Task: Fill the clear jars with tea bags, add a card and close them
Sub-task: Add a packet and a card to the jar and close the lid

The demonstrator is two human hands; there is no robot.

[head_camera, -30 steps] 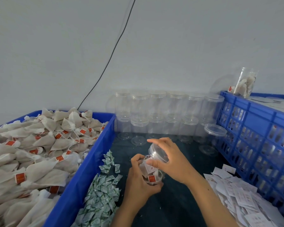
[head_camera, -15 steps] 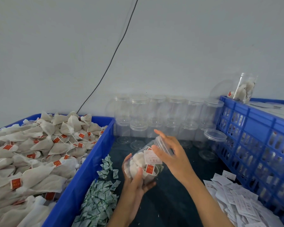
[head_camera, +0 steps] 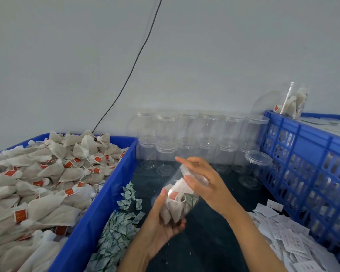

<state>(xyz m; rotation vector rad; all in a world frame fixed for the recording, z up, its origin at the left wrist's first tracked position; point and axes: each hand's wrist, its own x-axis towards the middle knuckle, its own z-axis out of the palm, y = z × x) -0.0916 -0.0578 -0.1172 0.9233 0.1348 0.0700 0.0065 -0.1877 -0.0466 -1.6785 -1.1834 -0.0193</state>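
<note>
Clear jar, packed with tea bags and a white card, tilts above the dark table in the near centre; left hand cups its base, fingers curled round it; right hand wraps its fingers round the lid at the upper end; empty jars stand stacked far behind; loose tea bags fill the blue bin left; cards lie near right, beside a blue crate.
</note>
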